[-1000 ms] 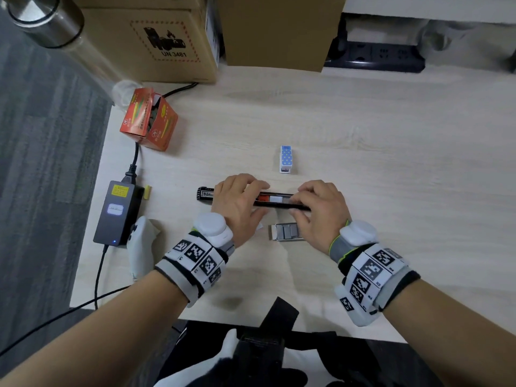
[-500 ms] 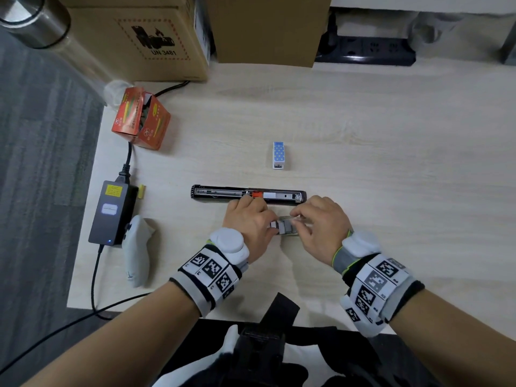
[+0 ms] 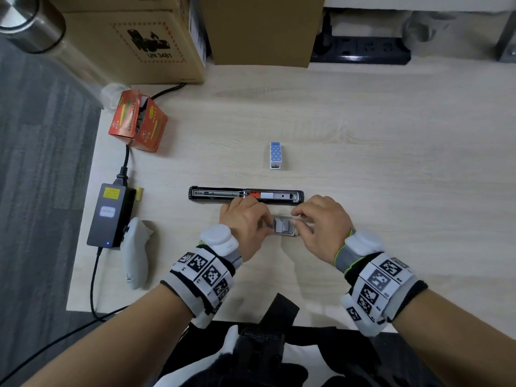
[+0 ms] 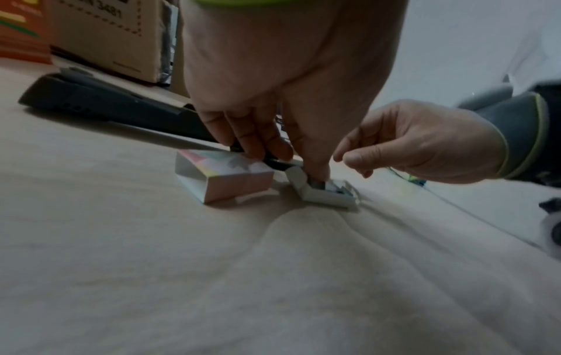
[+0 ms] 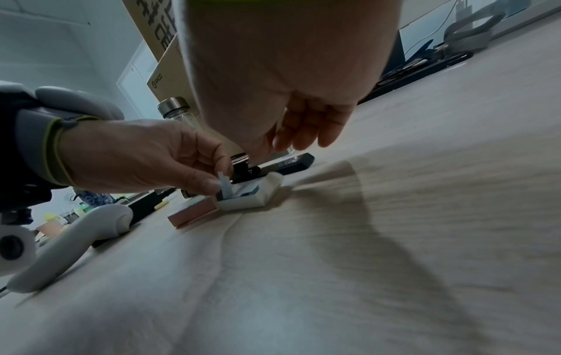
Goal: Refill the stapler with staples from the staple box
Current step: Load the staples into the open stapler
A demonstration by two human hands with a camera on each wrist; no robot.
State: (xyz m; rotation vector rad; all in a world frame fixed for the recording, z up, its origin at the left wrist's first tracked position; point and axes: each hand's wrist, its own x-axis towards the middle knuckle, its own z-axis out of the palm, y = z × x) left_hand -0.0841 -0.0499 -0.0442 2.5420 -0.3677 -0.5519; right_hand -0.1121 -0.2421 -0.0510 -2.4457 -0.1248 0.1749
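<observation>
The black stapler (image 3: 217,194) lies opened flat on the table, its staple channel facing up. Just in front of it sits the white tray of the staple box (image 3: 284,227) with grey staples inside. My left hand (image 3: 265,224) pinches the upright end flap of the tray (image 5: 224,182). The box's pink sleeve (image 4: 224,177) lies beside the tray, under my left hand, hidden in the head view. My right hand (image 3: 298,222) hovers over the tray's right end with loosely curled fingers (image 4: 355,158) and holds nothing.
A small blue dotted stapler (image 3: 275,155) stands beyond the black one. At the left are an orange carton (image 3: 138,121), a power adapter (image 3: 109,215) with cables and a white controller (image 3: 135,252). Cardboard boxes (image 3: 134,43) and a power strip (image 3: 360,50) line the back.
Both hands have left the black stapler and come back toward me to the staple box. The left hand now pinches the tray's flap.
</observation>
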